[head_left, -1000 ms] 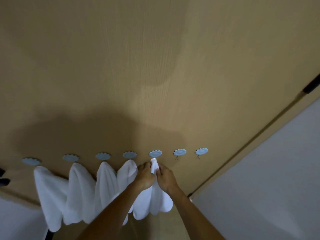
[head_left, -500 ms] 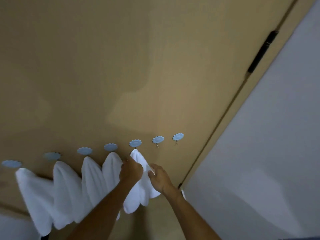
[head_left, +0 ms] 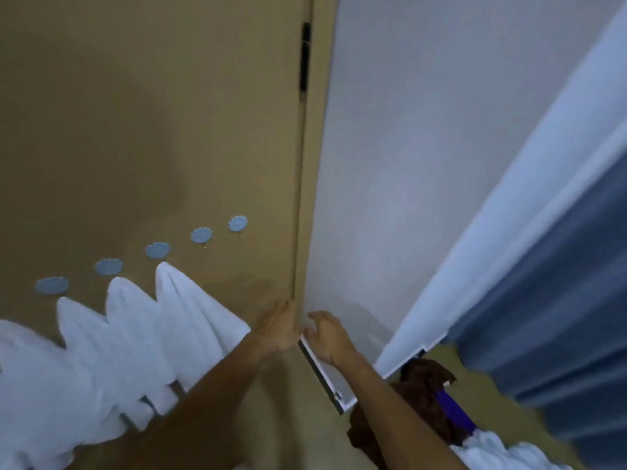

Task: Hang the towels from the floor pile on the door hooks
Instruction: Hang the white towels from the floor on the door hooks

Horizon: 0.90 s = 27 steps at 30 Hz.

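White towels [head_left: 190, 320] hung in a row down the tan door [head_left: 152, 113], each gathered to a soft peak under a pale blue scalloped hook [head_left: 157, 250] and fanning out wider below. The peak nearest the door's edge sat just under its hook; two more hooks [head_left: 201, 235] beyond it, toward the hinge side, carried nothing. The towels further left ran off the frame's edge, and the lower hems were hidden behind the left forearm, so their number could not be counted. The whole view was motion-blurred.

Both hands were off the towels. The left hand [head_left: 276, 329] hovered beside the last hung towel, close to the door's edge, fingers loosely curled with nothing in them. The right hand [head_left: 327, 339] was just beside it in front of the grey wall [head_left: 407, 164], fingers relaxed and spread, also empty.

Low on the right, a white cloth [head_left: 498, 451] lay on the floor, possibly more towels, though it was cut off by the frame. Beside it lay a dark brown cloth [head_left: 420, 398] and something purple [head_left: 453, 410]. A blue curtain [head_left: 559, 300] hung at the far right.
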### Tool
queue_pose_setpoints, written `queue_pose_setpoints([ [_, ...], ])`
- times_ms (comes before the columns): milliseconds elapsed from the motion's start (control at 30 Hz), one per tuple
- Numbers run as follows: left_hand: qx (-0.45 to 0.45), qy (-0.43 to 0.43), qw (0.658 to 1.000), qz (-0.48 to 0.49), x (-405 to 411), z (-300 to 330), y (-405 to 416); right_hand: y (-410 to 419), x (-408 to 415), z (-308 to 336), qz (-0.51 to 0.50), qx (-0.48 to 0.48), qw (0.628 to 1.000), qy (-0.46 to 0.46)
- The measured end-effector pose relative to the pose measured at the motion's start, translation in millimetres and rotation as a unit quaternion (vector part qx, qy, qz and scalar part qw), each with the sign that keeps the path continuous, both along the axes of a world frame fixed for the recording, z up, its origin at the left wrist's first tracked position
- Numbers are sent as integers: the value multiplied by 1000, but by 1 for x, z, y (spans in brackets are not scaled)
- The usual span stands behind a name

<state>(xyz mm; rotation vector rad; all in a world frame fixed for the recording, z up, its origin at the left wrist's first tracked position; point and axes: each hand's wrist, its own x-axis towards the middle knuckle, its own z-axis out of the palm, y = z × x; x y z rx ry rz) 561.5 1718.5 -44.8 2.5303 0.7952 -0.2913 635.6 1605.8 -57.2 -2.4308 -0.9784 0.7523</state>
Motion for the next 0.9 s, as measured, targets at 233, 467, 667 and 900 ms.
queue_pose_setpoints([
  [233, 1, 92, 969, -231, 52, 1, -189, -210, 25, -9, -131, -44, 989, -54],
  [467, -18, 132, 915, -380, 81, 0, -354, -418, 15, -43, -310, -90, 946, 31],
  [667, -23, 187, 869, -457, 111, -25, -446, -525, -9, -66, -413, -105, 901, 87],
  [900, -25, 231, 850, -472, 178, -85, -504, -593, 18, -90, -450, -143, 872, 127],
])
